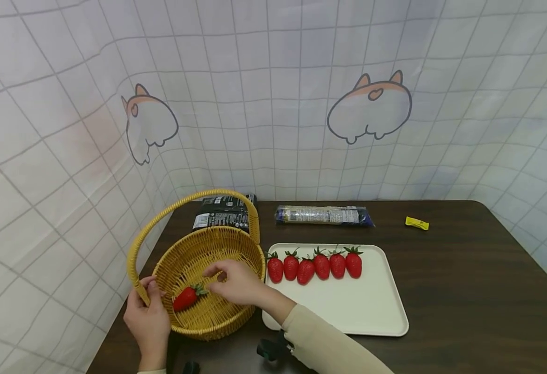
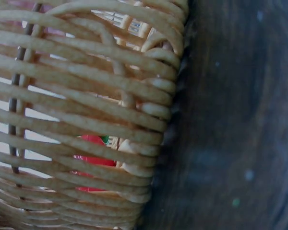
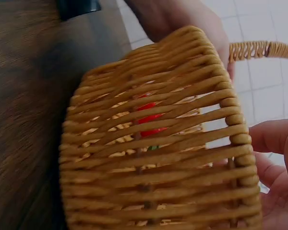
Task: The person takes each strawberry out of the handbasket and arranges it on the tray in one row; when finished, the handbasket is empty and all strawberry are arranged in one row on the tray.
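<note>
My left hand (image 1: 149, 317) grips the yellow wicker basket (image 1: 250, 311) where its arched handle (image 1: 135, 254) meets the left rim. A single red strawberry (image 1: 185, 299) with green leaves lies inside on the basket floor. My right hand (image 1: 238, 283) is over the basket's inside, just right of that strawberry's leaves, with loosely bent fingers and nothing visible between them. Through the weave, red patches of the strawberry (image 3: 151, 120) show in the right wrist view, and my right fingers appear beyond the rim. The left wrist view shows mostly the woven wall (image 2: 86, 96).
Right of the basket, a white tray (image 1: 348, 311) bears several strawberries (image 1: 321, 266) in a row along its far side. Behind stand a black packet (image 1: 226, 213), a long clear-and-blue packet (image 1: 322, 215) and a small yellow wrapper (image 1: 416, 223). A gridded curtain (image 1: 296, 104) borders the dark table.
</note>
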`<state>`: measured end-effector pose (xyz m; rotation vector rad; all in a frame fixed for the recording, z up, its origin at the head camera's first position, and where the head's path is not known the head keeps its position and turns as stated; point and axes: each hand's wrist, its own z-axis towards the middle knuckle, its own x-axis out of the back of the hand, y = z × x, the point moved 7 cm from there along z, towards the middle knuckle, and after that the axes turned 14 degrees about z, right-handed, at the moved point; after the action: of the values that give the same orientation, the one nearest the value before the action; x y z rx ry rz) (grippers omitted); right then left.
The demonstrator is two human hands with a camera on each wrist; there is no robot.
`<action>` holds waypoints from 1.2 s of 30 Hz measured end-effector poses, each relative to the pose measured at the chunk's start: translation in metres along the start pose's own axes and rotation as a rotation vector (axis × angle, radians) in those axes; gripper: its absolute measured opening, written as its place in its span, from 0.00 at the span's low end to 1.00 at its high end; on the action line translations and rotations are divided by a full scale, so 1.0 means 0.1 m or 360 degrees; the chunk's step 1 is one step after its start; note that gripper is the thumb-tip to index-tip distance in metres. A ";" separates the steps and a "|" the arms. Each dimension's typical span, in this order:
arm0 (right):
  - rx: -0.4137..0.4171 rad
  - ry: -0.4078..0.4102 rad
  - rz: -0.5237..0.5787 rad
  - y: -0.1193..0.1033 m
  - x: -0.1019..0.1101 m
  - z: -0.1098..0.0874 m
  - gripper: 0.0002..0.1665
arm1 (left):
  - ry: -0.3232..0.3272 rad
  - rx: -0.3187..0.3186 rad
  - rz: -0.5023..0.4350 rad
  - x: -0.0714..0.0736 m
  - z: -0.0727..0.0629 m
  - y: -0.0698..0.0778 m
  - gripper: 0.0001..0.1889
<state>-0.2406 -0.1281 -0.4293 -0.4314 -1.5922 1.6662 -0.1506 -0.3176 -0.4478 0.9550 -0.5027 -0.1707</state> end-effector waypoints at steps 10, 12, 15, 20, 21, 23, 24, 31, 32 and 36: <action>-0.0232 0.0098 0.0159 0.16 -0.12 0.26 0.12 | -0.0020 -0.0023 -0.0070 0.00 0.02 -0.01 0.10; -0.0258 0.0137 0.0118 0.18 -0.14 0.31 0.13 | -0.0024 -0.0019 -0.0077 0.00 0.02 -0.01 0.10; -0.0277 0.0164 0.0028 0.20 -0.18 0.37 0.15 | -0.0027 -0.0015 -0.0078 0.00 0.02 -0.01 0.10; -0.0309 0.0127 -0.0112 0.24 -0.27 0.41 0.22 | -0.0023 -0.0026 -0.0075 0.03 0.00 0.09 0.09; -0.0325 0.0118 -0.0126 0.25 -0.28 0.41 0.23 | -0.0020 -0.0027 -0.0075 0.04 -0.01 0.11 0.09; -0.0363 0.0102 -0.0136 0.27 -0.30 0.43 0.26 | -0.0014 -0.0027 -0.0073 0.06 -0.01 0.15 0.09; -0.0400 0.0096 -0.0115 0.28 -0.31 0.44 0.27 | -0.0015 -0.0023 -0.0070 0.06 -0.01 0.16 0.09; -0.0607 0.0172 0.0168 0.36 -0.35 0.48 0.26 | -0.0045 0.0002 -0.0071 0.00 0.02 0.00 0.10; -0.0629 0.0177 0.0225 0.36 -0.36 0.48 0.26 | -0.0047 0.0002 -0.0078 0.00 0.02 0.00 0.10; -0.0703 0.0103 0.0429 0.36 -0.41 0.46 0.27 | -0.0044 -0.0003 -0.0092 -0.01 0.02 -0.01 0.10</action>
<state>-0.2579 -0.1865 -0.4671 -0.9507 -1.9198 1.4613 -0.1524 -0.3195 -0.4479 0.9672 -0.5004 -0.2365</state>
